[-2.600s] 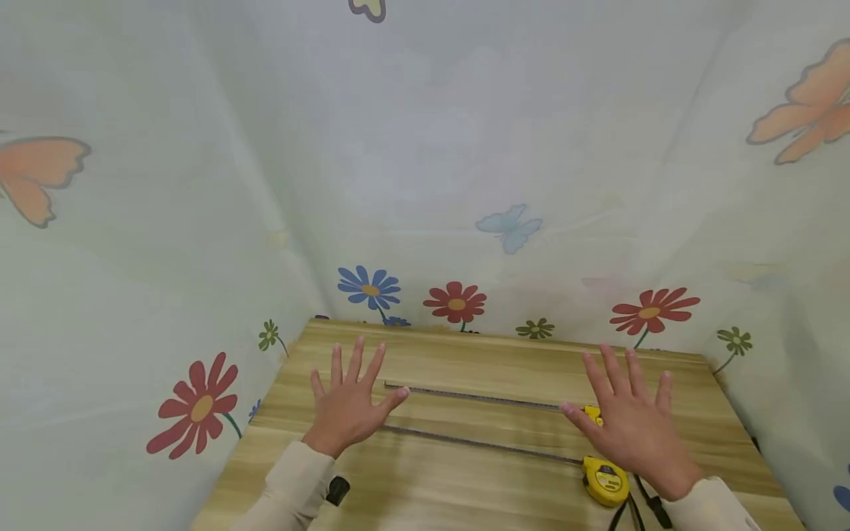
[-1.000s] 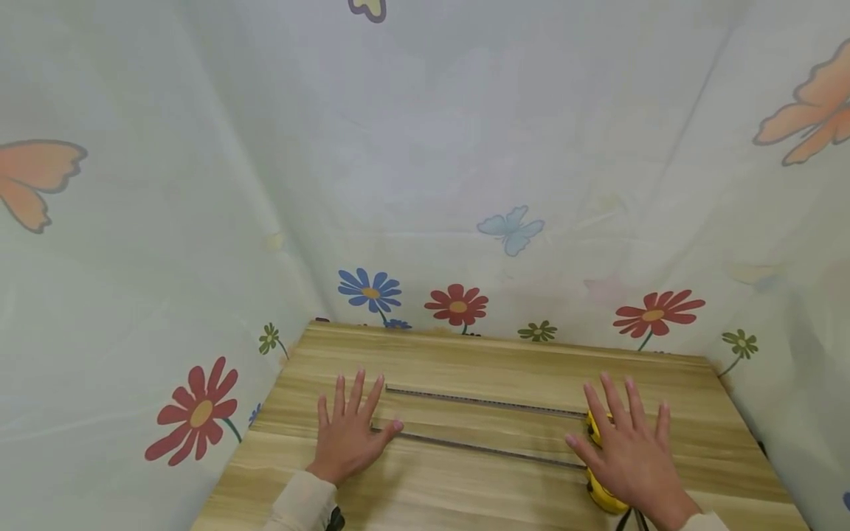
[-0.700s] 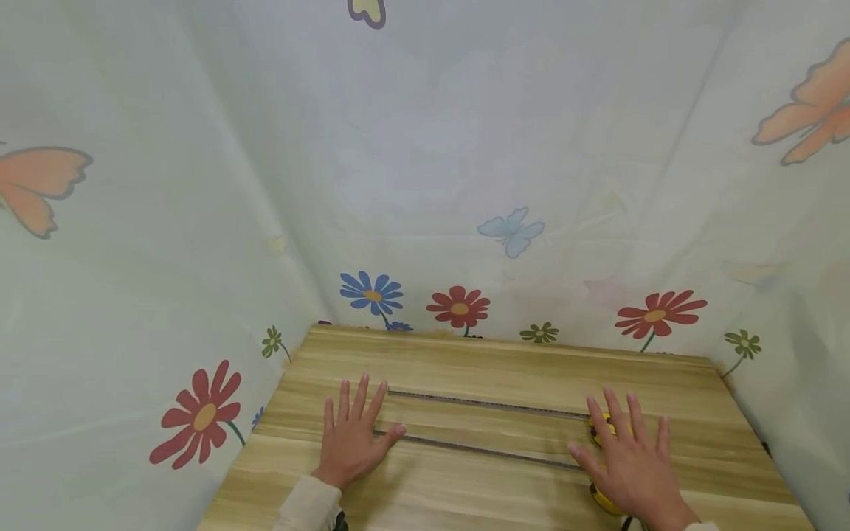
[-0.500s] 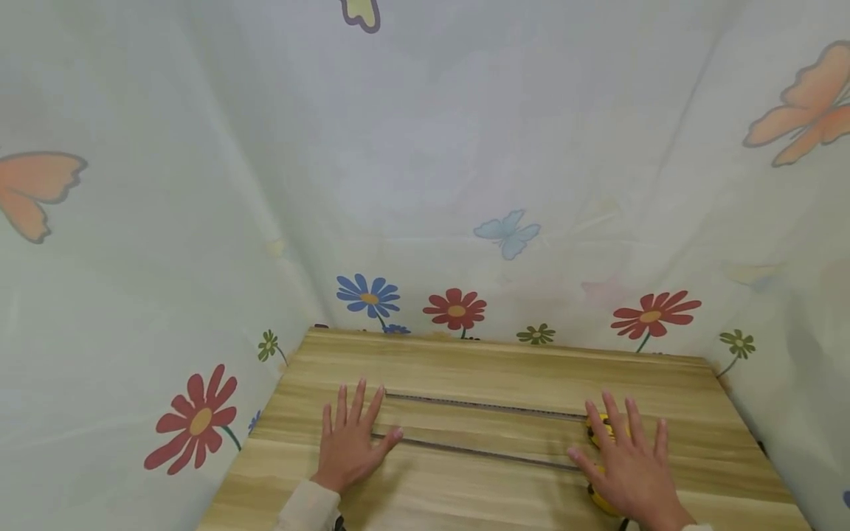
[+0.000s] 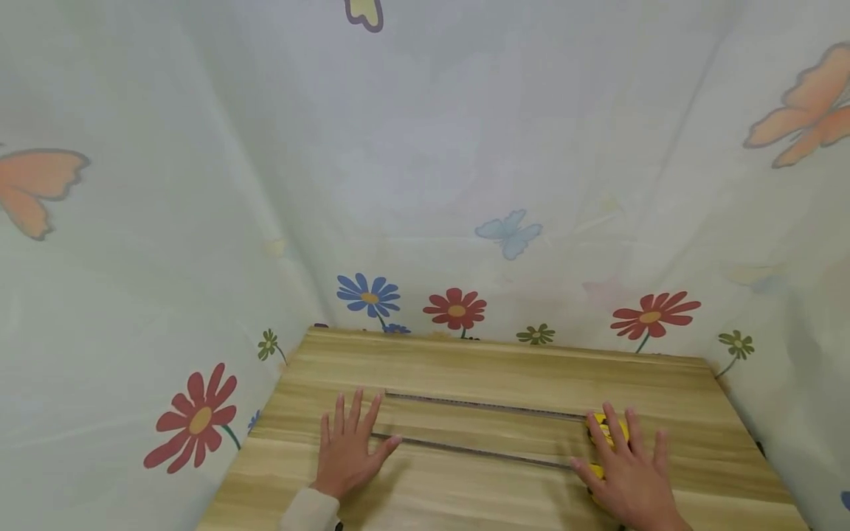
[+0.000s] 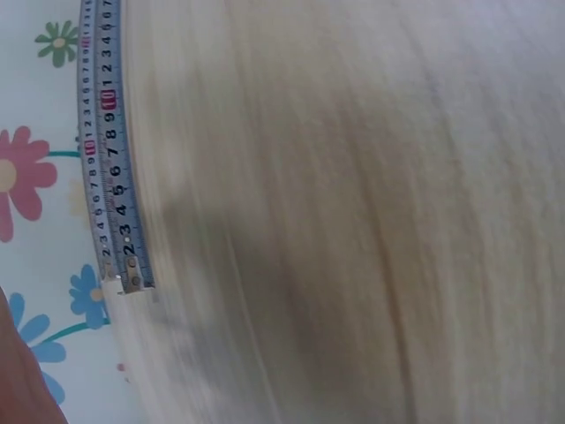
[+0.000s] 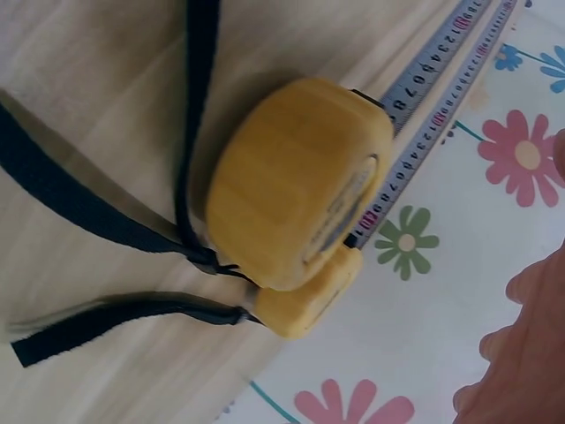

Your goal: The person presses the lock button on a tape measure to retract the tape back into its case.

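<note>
Two yellow tape measures lie side by side with their blades drawn out to the left. The nearer tape measure (image 7: 296,185) partly covers the farther tape measure (image 7: 305,296) in the right wrist view. Their blades, the near blade (image 5: 478,450) and the far blade (image 5: 485,405), run roughly parallel. My left hand (image 5: 348,461) hovers with fingers spread by the hooked ends, its thumb overlapping the near blade in the head view. Fingers also spread, my right hand (image 5: 631,479) is over the two cases and hides much of them. Neither hand grips anything.
Everything lies on a wood-grain table (image 5: 465,498). Black wrist straps (image 7: 88,190) trail from the cases. A pale curtain (image 5: 425,147) printed with flowers and butterflies encloses the table's back and sides.
Both hands have sunk lower in the head view, still spread. The right hand now covers more of the nearer case. The tape measures keep their places.
</note>
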{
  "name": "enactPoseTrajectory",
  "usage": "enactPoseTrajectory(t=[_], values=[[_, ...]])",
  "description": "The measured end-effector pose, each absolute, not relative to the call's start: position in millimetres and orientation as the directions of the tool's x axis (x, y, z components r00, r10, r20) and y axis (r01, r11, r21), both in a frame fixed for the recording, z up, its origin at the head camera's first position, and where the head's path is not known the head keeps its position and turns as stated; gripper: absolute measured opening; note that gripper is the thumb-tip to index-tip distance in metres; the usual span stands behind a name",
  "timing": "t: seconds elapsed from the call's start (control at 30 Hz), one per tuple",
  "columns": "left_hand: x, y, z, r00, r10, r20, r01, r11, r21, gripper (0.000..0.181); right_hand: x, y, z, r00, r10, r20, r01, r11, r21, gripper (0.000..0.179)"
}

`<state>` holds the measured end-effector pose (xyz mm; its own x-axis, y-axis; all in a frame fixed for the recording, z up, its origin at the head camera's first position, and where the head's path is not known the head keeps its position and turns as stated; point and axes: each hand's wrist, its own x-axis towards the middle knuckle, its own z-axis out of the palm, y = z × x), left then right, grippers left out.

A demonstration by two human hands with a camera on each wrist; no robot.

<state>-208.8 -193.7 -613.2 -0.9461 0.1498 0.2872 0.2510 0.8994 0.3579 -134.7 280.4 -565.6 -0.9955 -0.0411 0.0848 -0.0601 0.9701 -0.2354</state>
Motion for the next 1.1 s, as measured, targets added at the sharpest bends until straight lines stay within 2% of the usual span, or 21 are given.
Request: enactPoseTrajectory(t=[0.1,0.37,0.63,0.87,1.1], values=[[-207,-197,-617,-0.948,0.142,0.284,0.242,0.902,0.357,0.083,-136,280,-573,-0.996,-0.040,0.085,-0.059,0.971,-0.232,0.087],[-205,-197,-620,-0.975,0.136,0.175,0.192,0.915,0.355,0.085,-138,279,-585,-0.999,-0.022,0.030,-0.030,0.959,-0.283,0.088],[-208,-195,-628,-0.976,0.169,0.136,0.205,0.920,0.335,0.088,-139,279,-597,-1.000,-0.008,0.008,-0.010,0.965,-0.263,0.093],[-210,-196,-634,-0.979,0.180,0.100,0.204,0.920,0.335,0.089,-140,280,-607,-0.999,-0.027,0.026,-0.033,0.957,-0.288,0.092],[-208,-198,-635,-0.979,0.194,0.070,0.206,0.923,0.324,0.088,-141,281,-614,-0.999,-0.033,-0.018,-0.025,0.946,-0.323,0.092]])
